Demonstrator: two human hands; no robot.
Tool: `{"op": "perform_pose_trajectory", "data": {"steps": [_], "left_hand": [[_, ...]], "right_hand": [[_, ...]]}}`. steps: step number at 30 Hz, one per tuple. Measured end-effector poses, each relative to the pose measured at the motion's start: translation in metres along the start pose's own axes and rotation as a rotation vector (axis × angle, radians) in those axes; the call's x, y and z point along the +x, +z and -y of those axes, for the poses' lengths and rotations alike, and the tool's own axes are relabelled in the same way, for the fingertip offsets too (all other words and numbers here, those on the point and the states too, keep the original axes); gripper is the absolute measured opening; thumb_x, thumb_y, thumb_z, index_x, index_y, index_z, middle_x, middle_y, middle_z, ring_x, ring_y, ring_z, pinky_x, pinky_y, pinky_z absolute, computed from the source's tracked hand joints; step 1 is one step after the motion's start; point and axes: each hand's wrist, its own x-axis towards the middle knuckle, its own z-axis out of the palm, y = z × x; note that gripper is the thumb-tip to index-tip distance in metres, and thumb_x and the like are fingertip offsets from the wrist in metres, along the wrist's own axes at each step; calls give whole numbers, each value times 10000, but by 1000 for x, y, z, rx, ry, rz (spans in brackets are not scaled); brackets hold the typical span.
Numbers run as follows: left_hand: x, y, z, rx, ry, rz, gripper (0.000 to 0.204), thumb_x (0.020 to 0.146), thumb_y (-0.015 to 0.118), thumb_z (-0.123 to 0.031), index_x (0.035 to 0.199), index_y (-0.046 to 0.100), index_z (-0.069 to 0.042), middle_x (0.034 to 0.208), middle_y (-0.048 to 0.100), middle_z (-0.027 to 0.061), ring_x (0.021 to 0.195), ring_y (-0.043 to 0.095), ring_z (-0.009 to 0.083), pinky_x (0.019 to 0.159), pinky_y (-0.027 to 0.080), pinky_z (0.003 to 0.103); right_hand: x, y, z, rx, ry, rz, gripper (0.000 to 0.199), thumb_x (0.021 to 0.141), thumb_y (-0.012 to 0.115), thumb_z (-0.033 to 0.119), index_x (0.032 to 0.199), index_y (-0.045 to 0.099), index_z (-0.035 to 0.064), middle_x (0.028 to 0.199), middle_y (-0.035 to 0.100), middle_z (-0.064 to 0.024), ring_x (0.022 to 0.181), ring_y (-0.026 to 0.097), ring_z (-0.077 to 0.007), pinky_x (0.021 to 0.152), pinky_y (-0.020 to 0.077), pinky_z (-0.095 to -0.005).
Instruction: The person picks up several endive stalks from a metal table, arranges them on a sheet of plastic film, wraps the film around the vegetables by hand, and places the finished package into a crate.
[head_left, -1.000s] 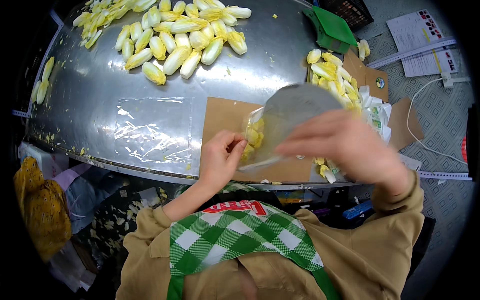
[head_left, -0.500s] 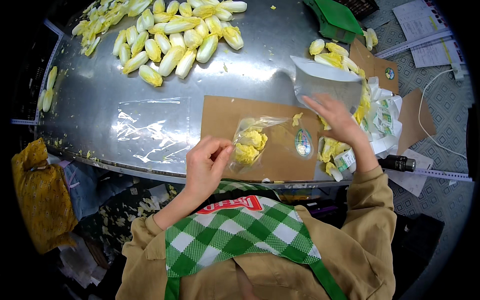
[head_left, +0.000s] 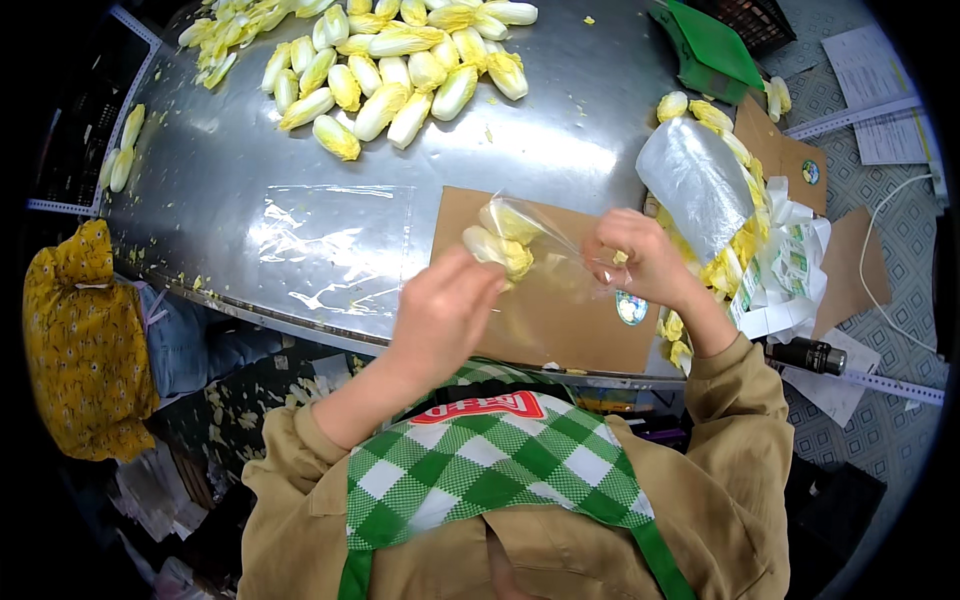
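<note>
A person in a green-and-white checked apron (head_left: 490, 480) works at a metal desk (head_left: 570, 130), a clear bag (head_left: 560, 245) stretched between the two hands above a sheet of brown cardboard (head_left: 610, 350). The right hand (head_left: 635, 260) is curled into a loose fist, gripping a gathered edge of the film. The left hand (head_left: 448, 310) has its fingers drawn together at the near side of the bagged endives (head_left: 505, 250), of which at least two show; it is blurred, and whether it pinches film or merely touches the load cannot be told.

The endives look light and firm at their pale bases, with thinner yellow tips that would likely bruise or tear under pressure. The film appears thin, limp and slippery, best held by its gathered edge, with the fleshy bases cupped from below rather than squeezed.

Beyond the hands lies a pile of loose endives (head_left: 390, 85). Left of the left hand, a flat plastic bag (head_left: 335, 265) glints on the desk. Past the right hand, a silver sheet (head_left: 695, 185) rests over more yellow-tipped heads (head_left: 735, 262), with a green tray-like object (head_left: 705, 50) farther off and a round sticker (head_left: 631, 308) just below that hand.
</note>
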Motion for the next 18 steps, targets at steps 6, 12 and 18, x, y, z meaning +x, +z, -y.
{"op": "perform_pose_trajectory", "data": {"steps": [6,12,18], "left_hand": [[-24,56,-9,-15,110,348,240,848,691,-169,1019,656,-5,853,623,126,749,663,310,637,541,372],[37,38,107,245,-12,439,288,752,691,-106,1039,716,-102,880,679,131,756,658,340,688,535,431],[76,-57,329,1060,-6,183,413,792,606,10,1185,562,-111,1237,564,70,1341,440,267,1096,304,606]], "right_hand": [[-50,16,-26,-140,80,3,164,729,737,46,804,593,74,788,583,-82,770,565,-303,686,448,-403],[-97,33,-37,-262,188,7,177,704,750,38,812,613,60,890,614,-80,833,592,-307,702,464,-407],[-105,35,-33,-242,290,-60,180,687,742,17,812,618,56,928,637,-79,860,608,-312,730,483,-400]]}}
